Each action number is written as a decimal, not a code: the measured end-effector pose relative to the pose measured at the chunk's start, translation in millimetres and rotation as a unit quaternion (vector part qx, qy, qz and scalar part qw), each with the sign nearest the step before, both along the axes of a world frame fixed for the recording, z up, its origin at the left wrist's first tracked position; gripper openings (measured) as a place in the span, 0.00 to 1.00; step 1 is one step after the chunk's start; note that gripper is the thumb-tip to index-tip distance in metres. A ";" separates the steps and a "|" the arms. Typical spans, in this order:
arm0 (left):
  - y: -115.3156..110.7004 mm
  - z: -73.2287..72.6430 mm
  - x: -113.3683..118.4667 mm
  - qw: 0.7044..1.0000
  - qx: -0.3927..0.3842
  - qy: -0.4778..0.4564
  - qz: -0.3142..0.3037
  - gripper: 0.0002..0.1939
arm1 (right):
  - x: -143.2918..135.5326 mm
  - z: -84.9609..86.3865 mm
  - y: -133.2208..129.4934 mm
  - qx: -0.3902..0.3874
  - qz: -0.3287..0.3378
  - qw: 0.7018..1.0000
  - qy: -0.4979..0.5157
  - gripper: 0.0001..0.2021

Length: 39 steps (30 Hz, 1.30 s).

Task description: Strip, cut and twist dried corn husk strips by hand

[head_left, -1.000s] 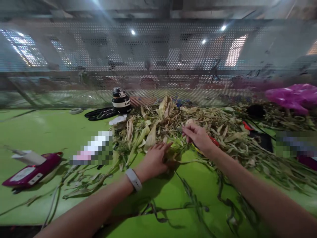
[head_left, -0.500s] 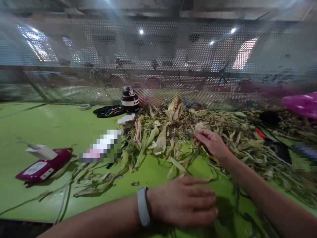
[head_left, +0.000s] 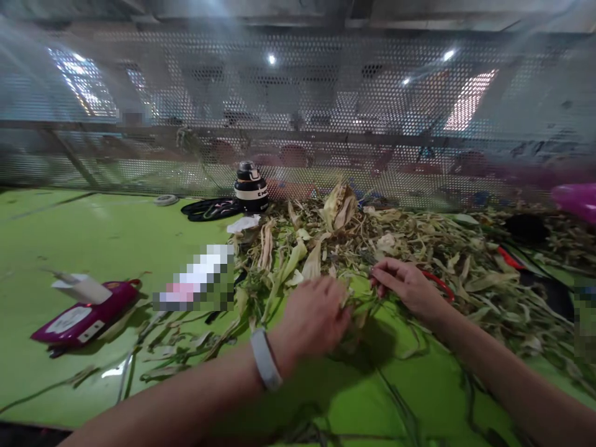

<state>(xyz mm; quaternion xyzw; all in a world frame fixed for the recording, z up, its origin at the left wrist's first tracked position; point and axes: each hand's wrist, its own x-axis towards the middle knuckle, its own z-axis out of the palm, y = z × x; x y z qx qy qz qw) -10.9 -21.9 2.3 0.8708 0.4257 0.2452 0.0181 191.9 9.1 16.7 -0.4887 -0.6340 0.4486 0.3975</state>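
Dried plant leaves and husks (head_left: 433, 239) lie in a long heap across the green table (head_left: 116, 230). My left hand (head_left: 316, 316), with a pale band on its wrist, is over the near edge of the heap. Its fingers curl downward, and what they hold, if anything, is hidden. To its right, my right hand (head_left: 403, 287) pinches with thumb and forefinger beside some thin stems; the thing between the fingertips is too small to make out. A red ring-like edge (head_left: 437, 282) shows just behind my right hand.
A black bottle (head_left: 251, 189) stands at the back beside a coiled black cord (head_left: 209, 209). At the left lie a magenta power bank (head_left: 86, 320) with a white plug (head_left: 84, 288) and a pixelated object (head_left: 195, 279). Perforated mesh (head_left: 298, 93) rises behind.
My left hand has moved up and to the left, from stretched-out fingers to curled ones. My right hand stays pinched, slightly lower. The view has shifted a little.
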 end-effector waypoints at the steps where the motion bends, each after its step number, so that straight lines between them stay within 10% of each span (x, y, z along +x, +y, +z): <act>1: 7.8 -2.3 -3.0 0.998 -0.038 -0.017 0.036 0.15 | -0.8 -0.3 -0.1 -0.003 0.003 1.000 -0.001 0.17; 6: 33.2 -6.6 -7.9 0.963 -0.198 -0.178 -0.045 0.10 | -5.4 2.0 -5.0 -0.008 0.014 1.000 0.013 0.17; 13: 37.0 1.3 -9.0 0.747 -0.312 -0.586 -0.037 0.09 | -4.0 5.4 -13.0 0.035 0.022 0.998 0.049 0.13; 17: 33.3 -4.1 -4.5 0.701 -0.370 -0.609 -0.027 0.11 | -7.1 1.8 -14.6 0.034 0.039 0.997 0.055 0.12; 24: 17.7 5.9 -3.2 0.826 -0.248 -0.499 -0.087 0.09 | -12.8 -2.0 -22.9 -0.092 0.156 0.981 0.066 0.14; 31: 14.7 -1.4 -5.2 0.854 -0.190 -0.459 -0.154 0.10 | -9.6 3.9 -23.5 -0.069 0.197 0.978 0.005 0.15; 35: 20.2 -6.5 -8.1 0.898 -0.128 -0.386 -0.168 0.09 | 0.2 12.0 -13.6 0.175 0.127 0.959 -0.184 0.12; 39: 21.9 -7.8 -11.1 0.903 -0.154 -0.368 -0.160 0.18 | 8.2 11.4 -7.6 0.471 0.026 0.815 -0.337 0.08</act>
